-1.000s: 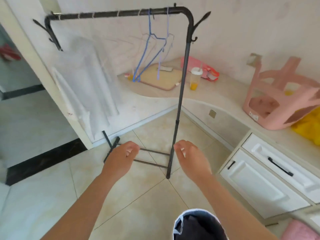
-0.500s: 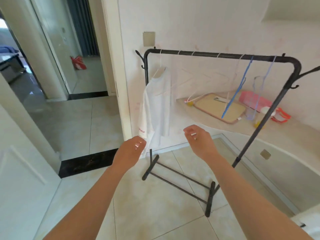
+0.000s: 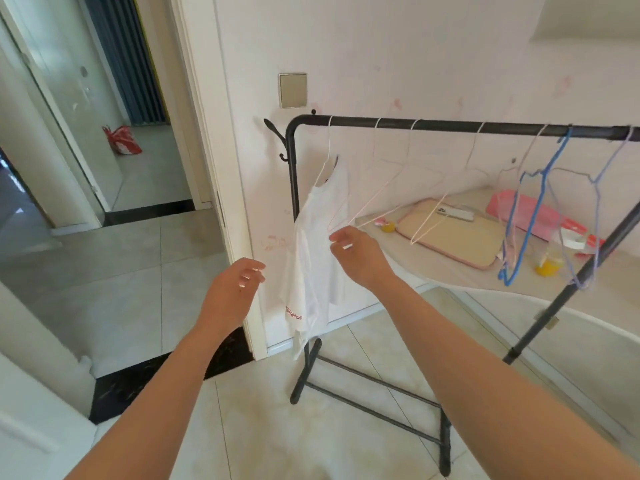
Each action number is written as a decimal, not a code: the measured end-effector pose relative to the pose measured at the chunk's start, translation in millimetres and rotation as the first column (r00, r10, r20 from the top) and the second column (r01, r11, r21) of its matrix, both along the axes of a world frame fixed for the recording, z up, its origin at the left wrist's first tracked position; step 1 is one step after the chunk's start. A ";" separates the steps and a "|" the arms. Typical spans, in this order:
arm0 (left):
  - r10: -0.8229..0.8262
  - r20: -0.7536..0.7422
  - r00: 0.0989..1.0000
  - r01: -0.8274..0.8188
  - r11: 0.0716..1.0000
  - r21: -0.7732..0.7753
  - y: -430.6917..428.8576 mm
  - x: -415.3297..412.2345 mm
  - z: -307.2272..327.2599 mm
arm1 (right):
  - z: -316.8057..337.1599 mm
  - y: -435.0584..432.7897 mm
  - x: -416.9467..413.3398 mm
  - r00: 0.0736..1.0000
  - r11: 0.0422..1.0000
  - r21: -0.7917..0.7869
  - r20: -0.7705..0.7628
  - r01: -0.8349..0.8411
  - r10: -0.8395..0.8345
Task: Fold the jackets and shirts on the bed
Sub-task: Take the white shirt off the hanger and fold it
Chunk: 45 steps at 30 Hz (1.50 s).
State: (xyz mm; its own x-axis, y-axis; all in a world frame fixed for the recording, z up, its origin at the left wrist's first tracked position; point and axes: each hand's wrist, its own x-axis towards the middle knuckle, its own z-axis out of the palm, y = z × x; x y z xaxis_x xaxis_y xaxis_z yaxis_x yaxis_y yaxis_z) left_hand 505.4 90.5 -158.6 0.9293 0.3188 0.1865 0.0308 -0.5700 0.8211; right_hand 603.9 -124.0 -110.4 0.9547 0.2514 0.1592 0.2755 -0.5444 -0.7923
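Observation:
A white shirt (image 3: pixel 311 258) with small red lettering near its hem hangs on a thin white hanger (image 3: pixel 325 168) at the left end of a black clothes rack (image 3: pixel 450 125). My right hand (image 3: pixel 360 258) is at the shirt's right side, its loosely curled fingertips touching the cloth about halfway down. A little lower and to the left of the shirt is my left hand (image 3: pixel 232 292), apart from it, fingers relaxed and holding nothing. No bed is in view.
Several empty wire hangers, white and blue (image 3: pixel 526 216), hang along the rack. Behind it a low ledge (image 3: pixel 433 271) carries a beige board (image 3: pixel 460 237), a pink item and a cup of yellow liquid (image 3: pixel 549 265). A doorway opens at left, with a red bag (image 3: pixel 121 140) beyond.
My view swung left and up from the rack's right end to its left end. Both hands rose, and my right hand reached the hanging white shirt.

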 end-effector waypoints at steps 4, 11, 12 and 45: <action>0.005 -0.034 0.999 -0.007 0.999 -0.051 9.3 69.4 -8.3 | -4.6 26.1 67.5 0.999 0.998 0.060 0.007 0.036 -0.037; -0.043 -0.078 0.996 0.035 0.994 -0.107 23.2 185.5 -13.0 | 8.0 67.1 177.0 0.987 0.987 0.104 -0.118 0.119 -0.106; -0.056 -0.083 0.995 0.045 0.992 -0.121 28.8 204.7 -11.9 | 11.5 75.4 193.3 0.982 0.983 0.120 -0.145 0.142 -0.124; -0.624 0.343 0.702 0.522 0.779 0.349 5.4 471.6 35.2 | 63.5 125.6 270.6 0.653 0.652 0.048 -0.006 0.756 -0.757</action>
State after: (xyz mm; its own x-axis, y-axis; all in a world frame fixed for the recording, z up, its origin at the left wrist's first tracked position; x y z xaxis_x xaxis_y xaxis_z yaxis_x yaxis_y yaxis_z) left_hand 977.0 95.9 -123.4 0.7282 -0.3440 0.5927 -0.6739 -0.5169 0.5279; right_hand 874.6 1.6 -46.9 0.8087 -0.5644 0.1654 -0.2060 -0.5353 -0.8192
